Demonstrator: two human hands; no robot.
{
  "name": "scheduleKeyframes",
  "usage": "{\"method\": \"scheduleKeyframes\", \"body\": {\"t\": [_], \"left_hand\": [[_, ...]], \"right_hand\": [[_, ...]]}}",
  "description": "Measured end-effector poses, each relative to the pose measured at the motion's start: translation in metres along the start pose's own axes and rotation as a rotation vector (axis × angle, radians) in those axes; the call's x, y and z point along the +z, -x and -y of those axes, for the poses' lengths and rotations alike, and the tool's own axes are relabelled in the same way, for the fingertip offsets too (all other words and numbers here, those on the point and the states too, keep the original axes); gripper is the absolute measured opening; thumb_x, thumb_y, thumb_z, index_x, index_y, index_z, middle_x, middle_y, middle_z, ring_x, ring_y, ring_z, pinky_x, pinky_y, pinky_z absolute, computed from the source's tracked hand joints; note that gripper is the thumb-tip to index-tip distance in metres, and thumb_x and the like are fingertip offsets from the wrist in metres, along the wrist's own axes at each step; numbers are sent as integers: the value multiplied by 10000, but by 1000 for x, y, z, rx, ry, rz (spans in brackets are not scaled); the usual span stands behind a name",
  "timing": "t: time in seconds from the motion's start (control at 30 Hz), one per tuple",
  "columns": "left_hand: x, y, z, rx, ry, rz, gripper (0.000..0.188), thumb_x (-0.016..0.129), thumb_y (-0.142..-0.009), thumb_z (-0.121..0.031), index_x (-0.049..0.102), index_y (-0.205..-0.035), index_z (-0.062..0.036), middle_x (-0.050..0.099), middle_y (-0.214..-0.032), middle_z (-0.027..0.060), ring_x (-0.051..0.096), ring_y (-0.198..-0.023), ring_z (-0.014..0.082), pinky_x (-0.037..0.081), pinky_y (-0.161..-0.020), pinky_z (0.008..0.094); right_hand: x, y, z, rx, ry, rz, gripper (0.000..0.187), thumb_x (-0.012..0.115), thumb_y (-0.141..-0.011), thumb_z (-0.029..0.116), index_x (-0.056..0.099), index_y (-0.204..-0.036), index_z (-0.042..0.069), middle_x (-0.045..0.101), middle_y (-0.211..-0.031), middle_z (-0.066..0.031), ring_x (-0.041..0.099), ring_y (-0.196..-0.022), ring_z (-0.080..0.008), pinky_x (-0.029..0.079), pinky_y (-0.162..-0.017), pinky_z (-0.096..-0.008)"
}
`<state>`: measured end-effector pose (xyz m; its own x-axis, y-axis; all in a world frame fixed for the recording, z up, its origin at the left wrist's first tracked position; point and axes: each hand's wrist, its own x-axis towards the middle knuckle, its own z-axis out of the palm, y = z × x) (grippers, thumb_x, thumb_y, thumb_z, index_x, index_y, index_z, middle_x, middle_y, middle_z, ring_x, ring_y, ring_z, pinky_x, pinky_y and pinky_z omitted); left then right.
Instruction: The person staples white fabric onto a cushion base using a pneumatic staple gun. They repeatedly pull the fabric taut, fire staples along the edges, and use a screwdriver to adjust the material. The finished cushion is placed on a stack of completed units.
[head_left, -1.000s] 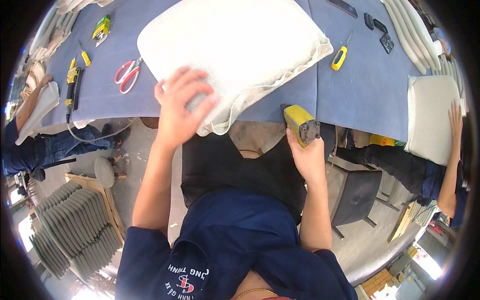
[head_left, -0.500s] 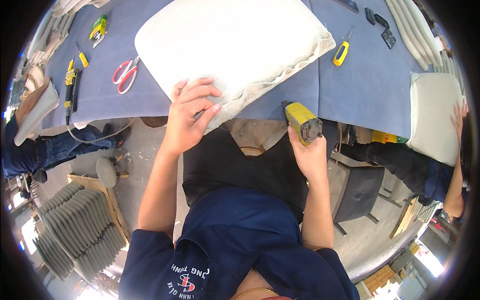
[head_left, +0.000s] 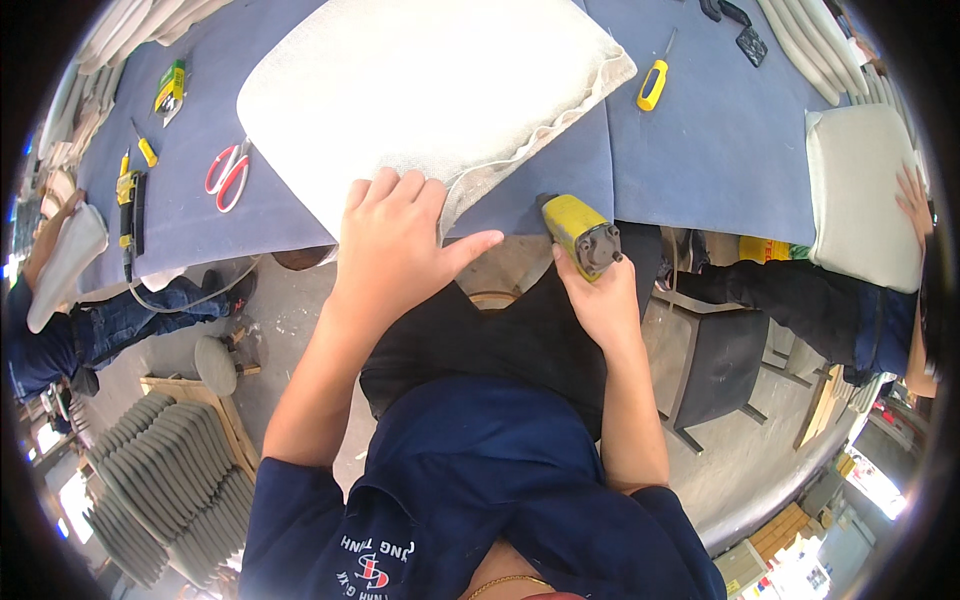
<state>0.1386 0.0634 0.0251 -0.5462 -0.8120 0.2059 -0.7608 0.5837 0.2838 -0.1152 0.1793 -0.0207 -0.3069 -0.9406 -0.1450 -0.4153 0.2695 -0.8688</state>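
A table (head_left: 690, 160) covered in blue cloth fills the upper part of the view, a seam running across it. A pale cushion (head_left: 400, 90) lies left of this seam, its nearest corner at the table's near edge and a ruffled hem along its right side. The left hand (head_left: 395, 235) rests over that corner, fingers side by side, thumb stretched wide; whether the fingertips pinch the fabric cannot be told. The right hand (head_left: 603, 305) is wrapped around a yellow power tool (head_left: 582, 235) at the near edge.

Red-handled scissors (head_left: 228, 180) lie left of the cushion, a yellow screwdriver (head_left: 653, 85) right of it. Toward the table's left edge lie a second power tool (head_left: 126, 205) and a green packet (head_left: 171, 88). At the right edge a co-worker's hand (head_left: 915, 200) touches a grey cushion (head_left: 865, 180). On the floor (head_left: 300, 310), grey pads (head_left: 170, 470) stand stacked at the lower left.

The pale cushion's top is washed out by glare, its far end cut off by the frame. The right hand's fingertips are largely hidden. Both side rims are too warped and dark to read well.
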Motion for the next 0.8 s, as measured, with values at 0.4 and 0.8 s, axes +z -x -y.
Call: {"method": "scheduleKeyframes", "body": {"t": [0.4,0.8], "left_hand": [[27,-17,37,-9,297,5,398,820,-1007,-231,574,-753,-49,577,-724,135,605,-750,381,472,-687,503],[26,-20,44,136,241,0,384,822,-1029,-302,617,-780,-93,606,-727,83,638,-728,336,483,-653,477]], "right_hand": [[1,0,-1,10,-10,-1,266,835,-1034,176,807,-1141,-65,868,-967,-190,872,-939,-297,635,-860,-399],[1,1,3,37,5,-7,268,828,-1039,177,813,-1162,-60,870,-977,-186,862,-929,-287,627,-865,-401]]}}
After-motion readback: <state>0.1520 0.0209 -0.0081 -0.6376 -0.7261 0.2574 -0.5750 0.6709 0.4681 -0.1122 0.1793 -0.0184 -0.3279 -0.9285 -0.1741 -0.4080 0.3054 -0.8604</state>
